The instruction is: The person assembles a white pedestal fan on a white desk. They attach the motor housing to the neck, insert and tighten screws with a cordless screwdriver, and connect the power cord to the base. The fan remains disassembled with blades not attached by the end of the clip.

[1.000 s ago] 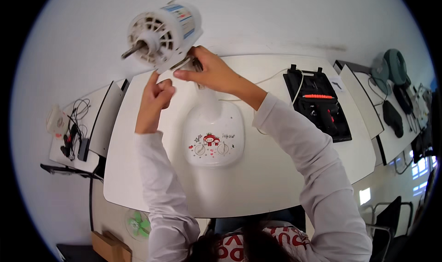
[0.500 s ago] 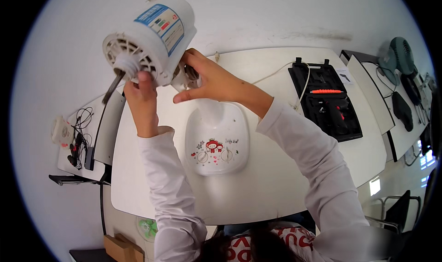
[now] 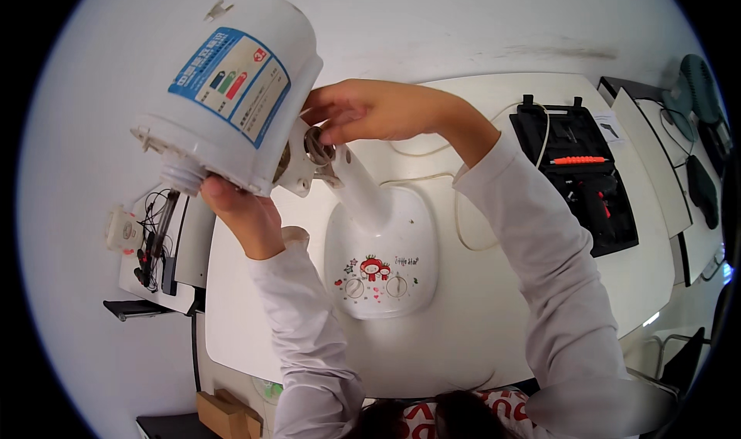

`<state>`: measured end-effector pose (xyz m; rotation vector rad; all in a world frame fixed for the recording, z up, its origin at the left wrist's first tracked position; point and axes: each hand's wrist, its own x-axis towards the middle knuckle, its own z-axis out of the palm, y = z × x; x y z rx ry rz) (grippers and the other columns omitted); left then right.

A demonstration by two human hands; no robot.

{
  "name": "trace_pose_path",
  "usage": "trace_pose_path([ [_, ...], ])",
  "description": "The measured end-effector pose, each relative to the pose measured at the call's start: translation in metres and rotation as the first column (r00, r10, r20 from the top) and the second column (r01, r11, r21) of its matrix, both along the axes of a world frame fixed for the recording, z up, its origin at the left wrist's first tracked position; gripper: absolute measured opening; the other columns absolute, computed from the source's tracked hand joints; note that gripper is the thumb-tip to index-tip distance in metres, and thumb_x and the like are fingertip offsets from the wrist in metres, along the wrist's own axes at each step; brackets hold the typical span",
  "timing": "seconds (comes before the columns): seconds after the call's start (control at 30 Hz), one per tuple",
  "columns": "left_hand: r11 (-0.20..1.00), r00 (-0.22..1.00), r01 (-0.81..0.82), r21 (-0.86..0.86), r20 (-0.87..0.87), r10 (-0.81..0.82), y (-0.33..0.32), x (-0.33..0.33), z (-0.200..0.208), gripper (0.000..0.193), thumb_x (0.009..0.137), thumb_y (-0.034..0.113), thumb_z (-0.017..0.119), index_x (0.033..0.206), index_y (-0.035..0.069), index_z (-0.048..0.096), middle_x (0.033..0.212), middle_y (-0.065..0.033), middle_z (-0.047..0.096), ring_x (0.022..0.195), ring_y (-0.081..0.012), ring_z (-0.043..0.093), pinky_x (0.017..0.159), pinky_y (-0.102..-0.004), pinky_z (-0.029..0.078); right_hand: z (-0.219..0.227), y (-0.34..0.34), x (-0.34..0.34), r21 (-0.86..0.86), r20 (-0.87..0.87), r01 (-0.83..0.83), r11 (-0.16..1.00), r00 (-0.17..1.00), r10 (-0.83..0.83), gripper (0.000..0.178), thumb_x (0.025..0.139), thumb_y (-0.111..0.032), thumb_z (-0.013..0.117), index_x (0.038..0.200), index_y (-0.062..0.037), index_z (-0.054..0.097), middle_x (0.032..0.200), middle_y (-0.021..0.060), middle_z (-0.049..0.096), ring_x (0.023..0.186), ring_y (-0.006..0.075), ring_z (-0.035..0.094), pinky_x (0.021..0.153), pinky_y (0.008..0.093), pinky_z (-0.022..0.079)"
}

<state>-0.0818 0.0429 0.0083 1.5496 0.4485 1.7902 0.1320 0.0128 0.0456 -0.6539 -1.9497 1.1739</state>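
Observation:
The white motor housing of a table fan [image 3: 289, 33], with a blue-edged label on its side, is tilted with its shaft end down and to the left. My left hand [image 3: 245, 213] holds its lower front rim from below, thumb beside the ribbed collar. Behind the housing, my right hand [image 3: 378, 113] has its fingers curled on the neck joint [image 3: 315, 149], where a bracket and a coiled or ring-shaped part show. Some of its fingertips are hidden. The neck [image 3: 363, 192] leans up from the white fan base [image 3: 382, 304], which has two dials and red cartoon figures.
On the table's right lies an open black tool case [image 3: 567, 130] holding a power driver [image 3: 598, 207] and an orange-red rod [image 3: 579, 160]. A pale cord [image 3: 459, 215] loops behind the base. Side tables hold black cables [image 3: 158, 242] and a green-grey fan [image 3: 698, 88].
The housing has turned, so its label faces me more and its front grille has rolled out of sight. My right fingers have curled in at the joint. The whole view has shifted slightly.

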Motion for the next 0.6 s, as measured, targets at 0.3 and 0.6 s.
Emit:
trace_pose_path([
  [0.3, 0.997, 0.995, -0.081, 0.01, -0.055, 0.081, -0.009, 0.001, -0.007, 0.076, 0.082, 0.072, 0.035, 0.136, 0.019, 0.027, 0.139, -0.0041, 0.031, 0.129, -0.0197, 0.032, 0.103, -0.0371, 0.034, -0.024, -0.027, -0.015, 0.342, 0.013, 0.38, 0.859, 0.913, -0.409, 0.044, 0.08, -0.022, 0.063, 0.118, -0.0001, 0.054, 0.088, 0.0125, 0.066, 0.08, 0.0221, 0.063, 0.073, 0.0311, 0.049],
  [0.6, 0.993, 0.993, -0.119, 0.028, 0.001, 0.119, -0.005, -0.001, -0.015, 0.074, 0.082, 0.071, 0.037, 0.134, 0.02, 0.026, 0.138, -0.0033, 0.031, 0.126, -0.0185, 0.036, 0.101, -0.0406, 0.038, -0.031, -0.03, -0.017, 0.447, 0.006, 0.432, 0.783, 0.874, -0.486, 0.044, 0.08, -0.017, 0.061, 0.12, -0.002, 0.051, 0.085, 0.0123, 0.065, 0.073, 0.029, 0.062, 0.067, 0.0344, 0.048],
])
